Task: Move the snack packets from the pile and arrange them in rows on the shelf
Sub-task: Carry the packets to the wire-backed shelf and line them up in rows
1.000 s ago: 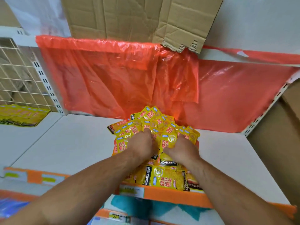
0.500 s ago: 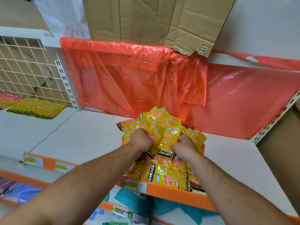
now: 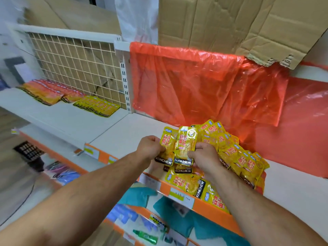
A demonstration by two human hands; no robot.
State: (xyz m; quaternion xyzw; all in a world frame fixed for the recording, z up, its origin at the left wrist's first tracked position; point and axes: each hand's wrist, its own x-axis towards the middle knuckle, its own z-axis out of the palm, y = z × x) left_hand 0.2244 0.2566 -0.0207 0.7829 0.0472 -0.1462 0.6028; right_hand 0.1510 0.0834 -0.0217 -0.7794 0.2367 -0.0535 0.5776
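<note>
- White shelf (image 3: 124, 135) with an orange price strip (image 3: 202, 205) along its front edge, just below the pile (image 3: 237, 155) of yellow snack packets.
- Behind the pile — crinkled orange plastic sheet (image 3: 186, 82); higher still, torn cardboard (image 3: 221, 23).
- Just left of the pile: left hand (image 3: 150, 148), fingers curled, pinching the first packet (image 3: 166, 142) by its lower part.
- Right hand (image 3: 204, 157) at the pile's left edge, fingers clenched round the second packet (image 3: 186, 141), overlapping the first.
- Both held packets upright, raised off the shelf, touching each other.
- Far left of the pile, in front of a wire grid (image 3: 76, 68) — neat rows of packets (image 3: 97, 105) lying flat on the neighbouring board.
</note>
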